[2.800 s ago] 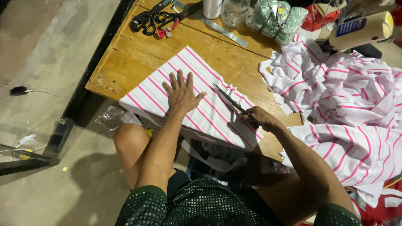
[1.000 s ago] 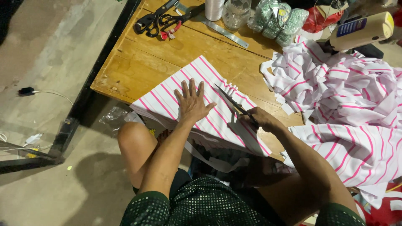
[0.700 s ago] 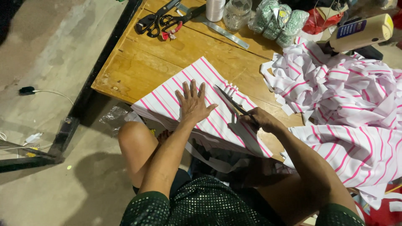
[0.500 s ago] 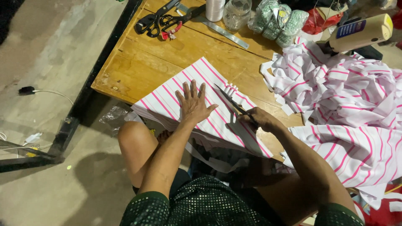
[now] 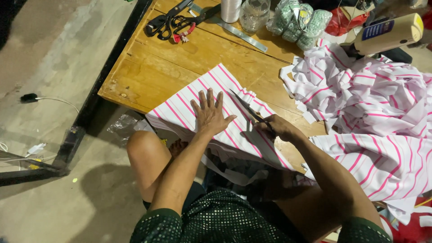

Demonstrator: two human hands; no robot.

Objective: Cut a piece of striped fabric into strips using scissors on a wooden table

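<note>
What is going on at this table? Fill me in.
A seated person is cutting pink-striped white fabric at a wooden table. The left hand presses the cloth flat, fingers spread. The right hand works scissors along the piece. A heap of the same striped cloth lies to the right, and another pair of black scissors rests at the far edge.
</note>
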